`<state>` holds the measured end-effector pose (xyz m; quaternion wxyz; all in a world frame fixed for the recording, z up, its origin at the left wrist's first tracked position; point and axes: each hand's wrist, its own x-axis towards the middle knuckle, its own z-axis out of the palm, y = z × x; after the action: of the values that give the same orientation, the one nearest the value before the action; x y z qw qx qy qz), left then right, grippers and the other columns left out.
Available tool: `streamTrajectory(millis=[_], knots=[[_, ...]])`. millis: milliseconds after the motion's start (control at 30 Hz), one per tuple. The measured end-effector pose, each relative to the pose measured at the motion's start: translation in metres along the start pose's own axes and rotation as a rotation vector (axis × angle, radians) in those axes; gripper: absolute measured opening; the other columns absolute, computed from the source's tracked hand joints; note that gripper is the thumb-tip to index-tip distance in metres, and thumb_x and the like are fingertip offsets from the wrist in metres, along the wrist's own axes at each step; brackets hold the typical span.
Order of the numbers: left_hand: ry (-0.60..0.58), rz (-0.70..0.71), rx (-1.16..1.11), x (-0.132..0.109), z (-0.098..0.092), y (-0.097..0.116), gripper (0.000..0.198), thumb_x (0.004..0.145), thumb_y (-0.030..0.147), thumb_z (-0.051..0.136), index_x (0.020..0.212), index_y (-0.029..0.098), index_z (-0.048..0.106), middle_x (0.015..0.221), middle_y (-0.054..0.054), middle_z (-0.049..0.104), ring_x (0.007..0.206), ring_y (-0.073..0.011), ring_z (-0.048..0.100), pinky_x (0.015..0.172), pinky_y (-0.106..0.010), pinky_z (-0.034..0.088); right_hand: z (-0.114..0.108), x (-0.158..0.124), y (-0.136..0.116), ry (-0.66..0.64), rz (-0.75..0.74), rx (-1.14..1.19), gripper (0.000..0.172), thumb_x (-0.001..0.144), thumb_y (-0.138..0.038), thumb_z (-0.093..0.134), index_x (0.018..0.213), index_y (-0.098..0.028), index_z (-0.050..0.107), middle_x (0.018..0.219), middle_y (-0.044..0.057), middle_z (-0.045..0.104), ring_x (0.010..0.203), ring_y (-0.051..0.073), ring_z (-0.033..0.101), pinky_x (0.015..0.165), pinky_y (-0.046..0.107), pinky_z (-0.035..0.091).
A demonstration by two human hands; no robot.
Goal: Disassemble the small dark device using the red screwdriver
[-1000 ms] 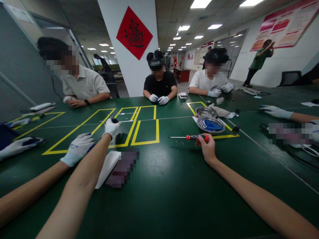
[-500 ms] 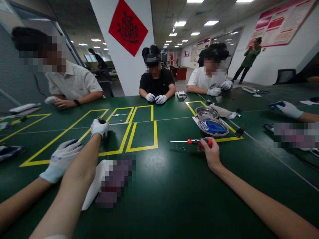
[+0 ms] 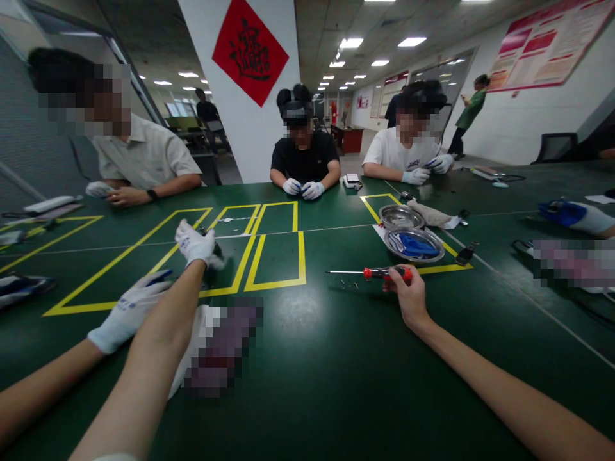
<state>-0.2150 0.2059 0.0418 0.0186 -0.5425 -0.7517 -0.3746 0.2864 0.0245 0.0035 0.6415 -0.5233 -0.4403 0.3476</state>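
My right hand (image 3: 406,289), bare, grips a red and black screwdriver (image 3: 387,273). Its thin shaft points left, level and just over the table, with several small screws (image 3: 352,283) lying by the tip. Out to the left, my left hand (image 3: 194,243) wears a white glove and is closed around something dark; blur hides what that is. Right below my left forearm, another person's gloved hand (image 3: 137,306), white with a blue palm side, reaches in from the left; my forearm hides part of it.
Yellow tape outlines (image 3: 276,285) mark the green table (image 3: 336,371). Two metal bowls (image 3: 402,216) stand at the right, the nearer holding blue cloth (image 3: 414,244). A pixelated phone-like thing (image 3: 225,346) lies on white material (image 3: 189,355). Several co-workers sit around the table.
My left hand has turned, its fingers now pointing more upward, while the dark thing shifts slightly right. The other gloved hand has moved a little right. My right hand and the screwdriver stay put.
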Motion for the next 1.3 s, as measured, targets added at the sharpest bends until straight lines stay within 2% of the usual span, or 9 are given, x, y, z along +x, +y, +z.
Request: streamTrajectory(millis=[100,200,333,500,633,800,1000,1133,1300], knots=[[0.039,0.213,0.072,0.000,0.005,0.005,0.037,0.084,0.030,0.054,0.113,0.008,0.043,0.131,-0.011,0.039,0.124,-0.0250,0.027,0.108,-0.040,0.019,0.000,-0.001,-0.001,-0.002,0.001,0.005,0.029,0.076,-0.041,0.067,0.097,-0.023,0.056,0.085,0.002,0.062,0.067,0.020,0.063,0.059,0.038,0.059],[-0.142,0.384,0.110,-0.006,0.019,0.007,0.032,0.077,0.028,0.060,0.105,0.013,0.055,0.114,-0.007,0.056,0.110,-0.0230,0.044,0.100,-0.034,0.030,-0.001,-0.001,0.001,0.003,-0.011,0.020,0.032,0.075,-0.043,0.068,0.097,-0.023,0.056,0.084,0.001,0.061,0.064,0.019,0.062,0.057,0.037,0.059],[-0.400,0.378,0.145,-0.024,0.038,0.002,0.043,0.075,0.037,0.058,0.110,0.013,0.057,0.120,-0.012,0.057,0.113,-0.0274,0.047,0.100,-0.035,0.032,-0.002,-0.001,0.003,0.015,-0.030,0.036,0.035,0.073,-0.045,0.068,0.096,-0.022,0.056,0.081,0.000,0.062,0.062,0.018,0.062,0.056,0.036,0.059],[-0.466,0.398,0.189,-0.047,0.052,0.003,0.053,0.086,0.046,0.039,0.127,0.013,0.048,0.136,-0.011,0.048,0.125,-0.0246,0.040,0.108,-0.036,0.027,0.000,-0.003,0.002,0.013,-0.059,0.041,0.038,0.072,-0.047,0.069,0.095,-0.021,0.056,0.076,0.000,0.061,0.060,0.018,0.062,0.054,0.034,0.057],[-0.522,0.495,0.180,-0.068,0.066,0.028,0.060,0.089,0.052,0.029,0.134,0.015,0.044,0.142,-0.008,0.043,0.132,-0.0218,0.036,0.111,-0.032,0.025,-0.001,-0.003,0.003,0.009,-0.073,0.037,0.038,0.072,-0.047,0.069,0.096,-0.021,0.056,0.076,0.000,0.062,0.060,0.018,0.062,0.054,0.034,0.056],[-0.559,0.590,0.044,-0.110,0.078,0.079,0.063,0.089,0.055,0.027,0.137,0.016,0.042,0.143,-0.009,0.042,0.133,-0.0227,0.037,0.111,-0.033,0.027,-0.002,-0.006,0.000,0.009,-0.069,0.034,0.038,0.072,-0.048,0.069,0.096,-0.021,0.056,0.078,0.001,0.062,0.061,0.018,0.062,0.056,0.035,0.056],[-0.559,0.616,-0.142,-0.140,0.066,0.116,0.061,0.088,0.054,0.033,0.135,0.017,0.044,0.137,-0.009,0.049,0.126,-0.0224,0.045,0.108,-0.032,0.033,-0.003,-0.010,-0.006,-0.002,-0.076,0.021,0.036,0.074,-0.047,0.067,0.096,-0.022,0.056,0.079,0.001,0.062,0.063,0.018,0.061,0.058,0.035,0.057],[-0.452,0.596,-0.122,-0.122,0.037,0.090,0.059,0.087,0.052,0.037,0.134,0.017,0.046,0.137,-0.008,0.048,0.126,-0.0220,0.045,0.109,-0.033,0.032,-0.004,-0.010,-0.007,0.007,-0.094,0.012,0.037,0.073,-0.047,0.067,0.096,-0.021,0.056,0.077,0.001,0.062,0.060,0.018,0.060,0.057,0.035,0.056],[-0.212,0.399,0.093,-0.093,-0.031,-0.012,0.057,0.090,0.048,0.029,0.136,0.017,0.042,0.139,-0.009,0.045,0.130,-0.0226,0.038,0.110,-0.038,0.028,-0.003,-0.010,-0.004,0.001,-0.112,0.014,0.036,0.074,-0.046,0.068,0.096,-0.021,0.055,0.077,0.001,0.062,0.061,0.019,0.062,0.056,0.035,0.056]])
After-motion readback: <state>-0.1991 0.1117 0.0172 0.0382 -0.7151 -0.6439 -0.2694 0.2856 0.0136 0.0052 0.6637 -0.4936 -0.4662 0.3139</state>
